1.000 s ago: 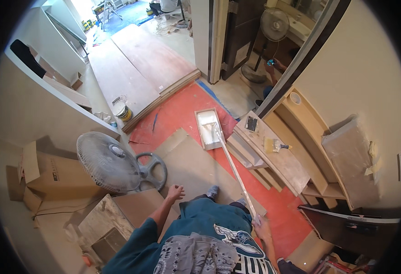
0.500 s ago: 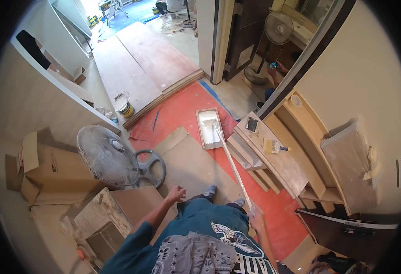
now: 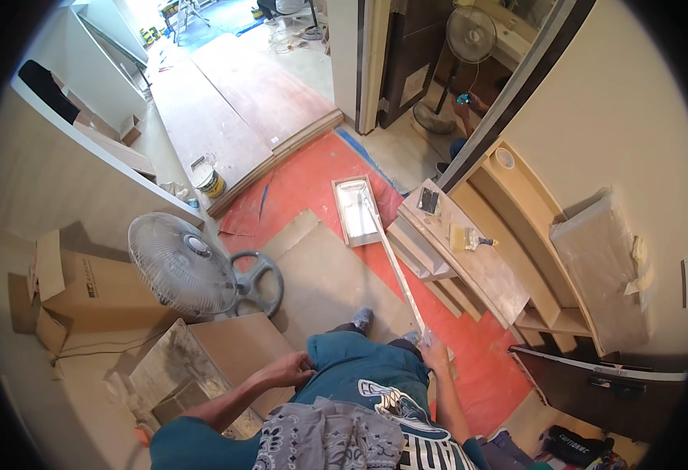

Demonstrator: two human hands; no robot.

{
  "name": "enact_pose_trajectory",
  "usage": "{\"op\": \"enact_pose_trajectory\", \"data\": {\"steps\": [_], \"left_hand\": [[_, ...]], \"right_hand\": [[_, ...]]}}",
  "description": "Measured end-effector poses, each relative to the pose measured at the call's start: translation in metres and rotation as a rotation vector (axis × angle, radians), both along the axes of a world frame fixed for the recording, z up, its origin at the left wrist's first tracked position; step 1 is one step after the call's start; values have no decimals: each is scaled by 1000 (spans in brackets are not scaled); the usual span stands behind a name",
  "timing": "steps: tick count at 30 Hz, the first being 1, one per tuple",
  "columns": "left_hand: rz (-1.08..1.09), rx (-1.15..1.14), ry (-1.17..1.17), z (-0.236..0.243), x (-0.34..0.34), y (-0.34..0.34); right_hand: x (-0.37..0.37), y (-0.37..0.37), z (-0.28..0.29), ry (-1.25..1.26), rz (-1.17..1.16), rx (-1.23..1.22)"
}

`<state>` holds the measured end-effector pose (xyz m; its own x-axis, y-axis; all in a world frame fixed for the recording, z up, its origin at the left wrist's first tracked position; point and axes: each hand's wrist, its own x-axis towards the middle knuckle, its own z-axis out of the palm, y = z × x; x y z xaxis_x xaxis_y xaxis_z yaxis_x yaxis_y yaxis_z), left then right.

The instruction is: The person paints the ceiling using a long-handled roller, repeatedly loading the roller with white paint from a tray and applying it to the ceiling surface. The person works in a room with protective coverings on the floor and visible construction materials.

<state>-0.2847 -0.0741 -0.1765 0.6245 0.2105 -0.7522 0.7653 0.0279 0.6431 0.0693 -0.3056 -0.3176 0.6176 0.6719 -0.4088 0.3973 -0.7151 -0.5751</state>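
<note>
I'm looking down into a home under renovation. Red protective sheeting (image 3: 312, 184) and cardboard sheets (image 3: 336, 282) cover the floor, a paint tray (image 3: 353, 211) lies on them, and a paint can (image 3: 209, 182) stands by stacked wood panels (image 3: 226, 110). A brush (image 3: 469, 240) rests on unfinished shelving (image 3: 532, 258), a pedestal fan (image 3: 183, 265) sits beside cardboard boxes (image 3: 85, 290).

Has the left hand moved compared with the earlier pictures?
Yes. The left hand has come in from the cardboard box edge toward the person's thigh.
</note>
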Motion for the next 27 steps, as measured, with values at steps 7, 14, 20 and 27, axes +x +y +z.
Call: {"op": "enact_pose_trajectory", "data": {"steps": [7,14,20,27], "left_hand": [[107,-120,-72,-7,-18,3],[162,-408,-138,-28,-25,6],[284,-669,-164,-34,-26,4],[407,-650,-119,-43,-37,-6]], "right_hand": [[-20,-68,65,86,36,16],[-15,-50,62,62,3,-19],[-4,-16,28,-55,53,-30],[-24,-86,86,125,-41,75]]}}
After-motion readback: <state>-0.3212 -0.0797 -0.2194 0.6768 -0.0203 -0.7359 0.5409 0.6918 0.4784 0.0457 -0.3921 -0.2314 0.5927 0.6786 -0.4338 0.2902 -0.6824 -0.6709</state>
